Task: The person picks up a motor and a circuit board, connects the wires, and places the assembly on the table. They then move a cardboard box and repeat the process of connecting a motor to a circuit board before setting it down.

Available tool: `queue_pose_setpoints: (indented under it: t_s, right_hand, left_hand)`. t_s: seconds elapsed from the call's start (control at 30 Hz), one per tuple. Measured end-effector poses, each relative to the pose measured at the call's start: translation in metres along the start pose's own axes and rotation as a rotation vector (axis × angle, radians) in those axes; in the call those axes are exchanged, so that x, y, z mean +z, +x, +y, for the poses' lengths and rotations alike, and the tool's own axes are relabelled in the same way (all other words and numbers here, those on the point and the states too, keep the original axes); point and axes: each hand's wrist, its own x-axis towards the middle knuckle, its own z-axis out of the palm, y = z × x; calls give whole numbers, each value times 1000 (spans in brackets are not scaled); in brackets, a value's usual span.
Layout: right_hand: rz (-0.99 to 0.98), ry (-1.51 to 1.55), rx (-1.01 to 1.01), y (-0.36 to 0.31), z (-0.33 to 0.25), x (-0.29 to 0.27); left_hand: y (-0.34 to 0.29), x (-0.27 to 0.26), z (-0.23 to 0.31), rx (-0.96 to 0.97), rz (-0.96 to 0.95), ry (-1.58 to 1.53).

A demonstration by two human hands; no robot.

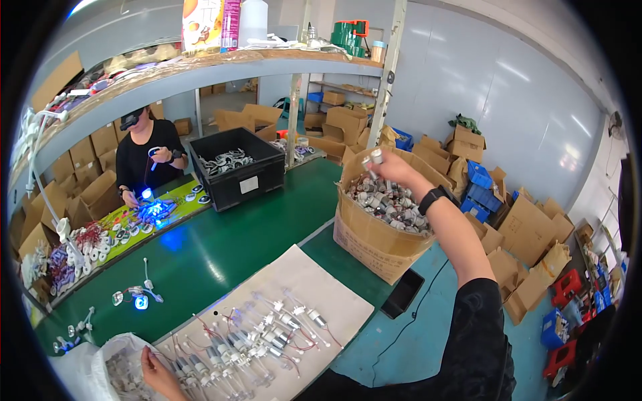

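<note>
My right hand (394,167) is closed on small silver motors (376,156) with white ends, lifted above a cardboard box (381,250) on the right. The box is filled with many more such motors (388,204). At the lower left, my left hand (160,375) has its fingers loosely extended, and nothing shows in them. It lies between a white plastic bag (100,364) of small pale parts and rows of small pump assemblies (234,354). These have silver motors, clear tubes and red wires, and lie on a beige board (334,294).
A green conveyor belt (227,230) runs beyond the board, carrying lit parts (140,301). A black crate (244,187) of white parts stands on it. Across it, a co-worker (154,150) handles blue-lit pieces. A shelf (234,67) crosses overhead. Cardboard boxes (528,234) crowd the right.
</note>
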Motion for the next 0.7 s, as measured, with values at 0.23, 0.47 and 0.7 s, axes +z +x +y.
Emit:
queue_pose_setpoints:
  t_s: [0.23,0.47,0.7]
  right_hand:
    - [41,578,-17,-48,-98,-36]
    - [-246,199,-76,-106,-165,76]
    - [-123,-644,-166,-106,1,270]
  left_hand:
    - [4,-2,-10,18,-30,79]
    - [4,-8,16,4,-28,71]
    - [0,1,10,-35,-33,6]
